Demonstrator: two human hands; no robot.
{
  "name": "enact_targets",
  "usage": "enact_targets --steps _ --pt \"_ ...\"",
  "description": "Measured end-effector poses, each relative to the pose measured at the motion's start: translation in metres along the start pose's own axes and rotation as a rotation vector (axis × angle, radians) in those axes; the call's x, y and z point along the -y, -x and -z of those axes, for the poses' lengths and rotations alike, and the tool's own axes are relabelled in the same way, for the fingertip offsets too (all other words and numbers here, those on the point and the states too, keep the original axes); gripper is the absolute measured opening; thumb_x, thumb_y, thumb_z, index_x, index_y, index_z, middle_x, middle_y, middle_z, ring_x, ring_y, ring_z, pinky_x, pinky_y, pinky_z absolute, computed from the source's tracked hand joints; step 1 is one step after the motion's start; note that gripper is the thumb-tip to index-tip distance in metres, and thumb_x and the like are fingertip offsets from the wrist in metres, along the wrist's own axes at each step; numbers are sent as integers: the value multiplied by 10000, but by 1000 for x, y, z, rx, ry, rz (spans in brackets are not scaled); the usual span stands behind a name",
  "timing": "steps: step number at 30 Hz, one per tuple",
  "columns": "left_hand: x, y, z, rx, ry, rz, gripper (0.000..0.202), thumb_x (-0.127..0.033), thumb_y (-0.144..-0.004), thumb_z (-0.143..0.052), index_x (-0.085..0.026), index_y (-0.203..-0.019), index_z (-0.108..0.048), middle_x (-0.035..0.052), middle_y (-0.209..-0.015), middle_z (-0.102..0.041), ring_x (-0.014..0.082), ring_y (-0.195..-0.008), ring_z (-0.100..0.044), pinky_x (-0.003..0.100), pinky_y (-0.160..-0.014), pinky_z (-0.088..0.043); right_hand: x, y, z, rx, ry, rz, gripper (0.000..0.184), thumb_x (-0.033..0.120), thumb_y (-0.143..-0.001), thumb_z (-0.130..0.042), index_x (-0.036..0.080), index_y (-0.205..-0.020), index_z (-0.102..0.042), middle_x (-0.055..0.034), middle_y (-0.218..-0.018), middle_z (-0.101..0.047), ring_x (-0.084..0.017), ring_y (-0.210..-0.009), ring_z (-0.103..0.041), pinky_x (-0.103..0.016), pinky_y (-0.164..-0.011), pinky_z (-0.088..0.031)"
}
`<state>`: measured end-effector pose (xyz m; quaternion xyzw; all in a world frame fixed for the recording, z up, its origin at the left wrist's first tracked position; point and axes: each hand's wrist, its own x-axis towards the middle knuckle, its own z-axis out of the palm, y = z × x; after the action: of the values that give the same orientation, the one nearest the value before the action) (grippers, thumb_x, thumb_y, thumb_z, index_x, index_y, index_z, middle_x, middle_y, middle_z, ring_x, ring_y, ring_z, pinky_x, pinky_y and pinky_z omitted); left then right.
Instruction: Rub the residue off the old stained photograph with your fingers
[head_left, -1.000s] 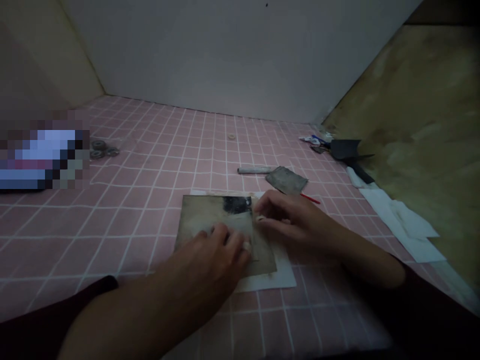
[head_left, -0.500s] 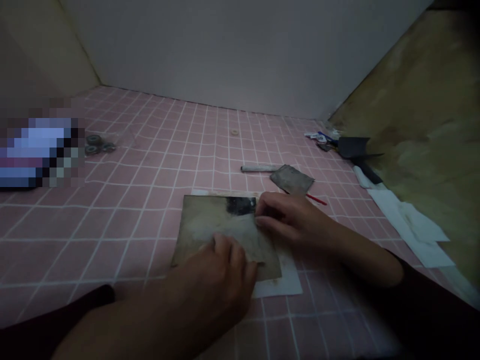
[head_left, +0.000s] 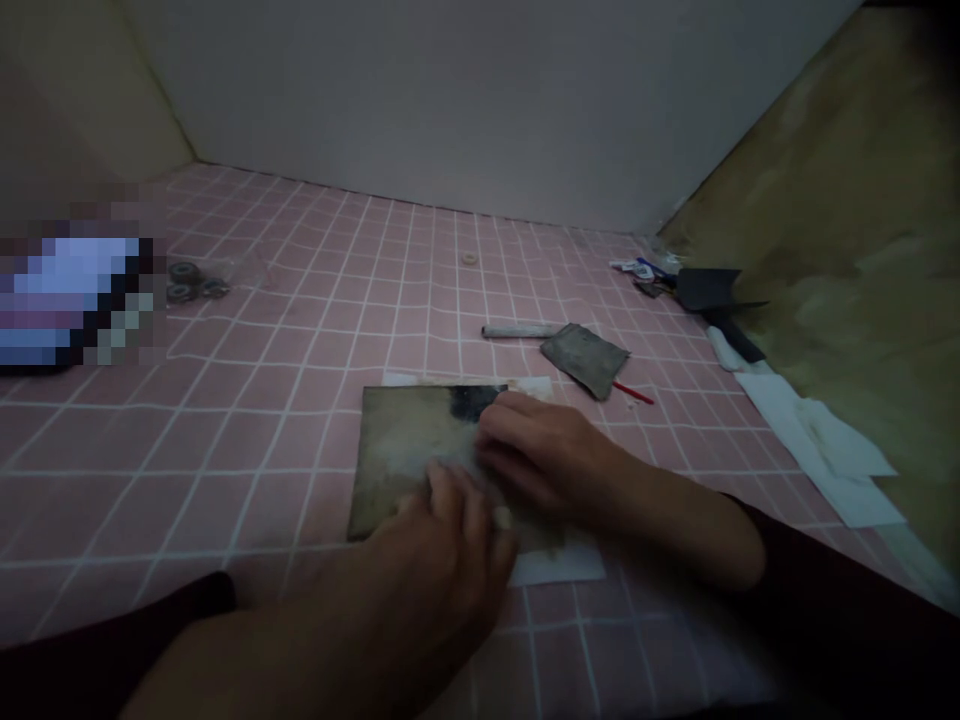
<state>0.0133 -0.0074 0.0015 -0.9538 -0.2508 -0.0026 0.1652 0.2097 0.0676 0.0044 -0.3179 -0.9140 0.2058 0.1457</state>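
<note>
A square, stained tan-grey sheet with a dark patch along its far edge lies flat on white paper. My left hand rests on the sheet's near part, its fingers curled down against the surface. My right hand lies across the sheet's right side, close to my left hand, and covers part of the dark patch. Between them, the hands hide the sheet's near right corner. Whether either hand pinches anything small is hidden.
The pink grid mat holds a grey scrap, a metal rod and a red stick beyond the sheet. A black wedge-shaped piece and white tissue lie right; dark rings lie left.
My right hand has slid left, farther onto the sheet and over the dark patch. My left hand has shifted slightly, and the view has tilted a little.
</note>
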Motion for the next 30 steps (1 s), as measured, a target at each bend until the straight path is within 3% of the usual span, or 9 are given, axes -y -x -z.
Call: enact_targets --steps 6,12,17,22,27,30 --pt "2 1 -1 7 67 -18 253 -305 -909 -475 -135 -994 -642 187 -1056 -694 298 -925 -658 415 -708 -527 -5 0 13 177 55 -79 177 124 -930 -475 190 -770 -438 -4 -791 -504 -128 -700 -464 -265 -642 -340" --pt "7 -4 -1 19 42 -22 213 -227 -898 -450 -138 -969 -631 172 -980 -703 296 -851 -672 392 -643 -532 -4 -5 8 44 -18 -18 154 124 -929 -465 189 -789 -455 -11 -784 -523 -139 -723 -473 -267 -668 -359" --pt "6 -4 -2 11 13 -46 218 -223 -900 -438 -140 -983 -622 178 -1002 -700 296 -854 -673 402 -647 -541 -10 1 12 69 76 -96 153 98 -901 -493 184 -774 -494 -17 -792 -532 -142 -721 -492 -272 -670 -364" --pt "6 -2 -1 28 1 -30 204 -201 -888 -440 -144 -992 -606 170 -978 -699 297 -846 -677 377 -610 -536 -5 0 6 15 35 -23 145 126 -935 -461 172 -820 -536 -36 -855 -527 -141 -744 -494 -262 -672 -378" --pt "7 -3 -1 61 11 -59 216 -178 -875 -436 -136 -1006 -603 199 -1045 -687 334 -880 -679 376 -584 -532 -9 1 12 67 78 -109 148 103 -907 -488 177 -780 -502 -26 -802 -536 -145 -732 -500 -278 -690 -370" --pt "7 -5 -1 64 14 -61 204 -185 -876 -441 -130 -979 -608 191 -998 -688 322 -849 -676 401 -620 -543 -6 -2 8 14 2 -51 108 114 -907 -485 185 -825 -481 -21 -813 -542 -147 -744 -493 -275 -692 -372"
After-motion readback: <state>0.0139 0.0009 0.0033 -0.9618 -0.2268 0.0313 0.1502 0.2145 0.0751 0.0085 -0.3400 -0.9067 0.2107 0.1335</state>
